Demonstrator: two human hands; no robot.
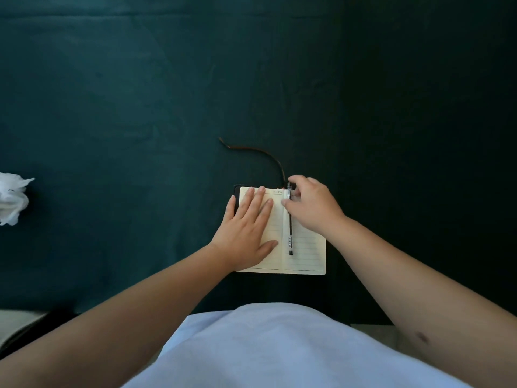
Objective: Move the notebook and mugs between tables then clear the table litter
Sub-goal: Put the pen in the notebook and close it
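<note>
The bench (140,107) wears dark teal cloth. The notebook (305,256) shows cream ruled pages, a black pen (290,233), a brown ribbon (260,151); white crumpled tissue (12,198).

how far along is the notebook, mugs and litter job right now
Nothing looks finished. In hand: the notebook lies open on the dark table, left hand flat on its page, right hand pinching the pen at the spine. Left: moving it, the mugs (none in view), and the crumpled tissue.

Pale lavender-blue shirt (268,348) — soft folds, both forearms bare, no sleeves visible
</note>
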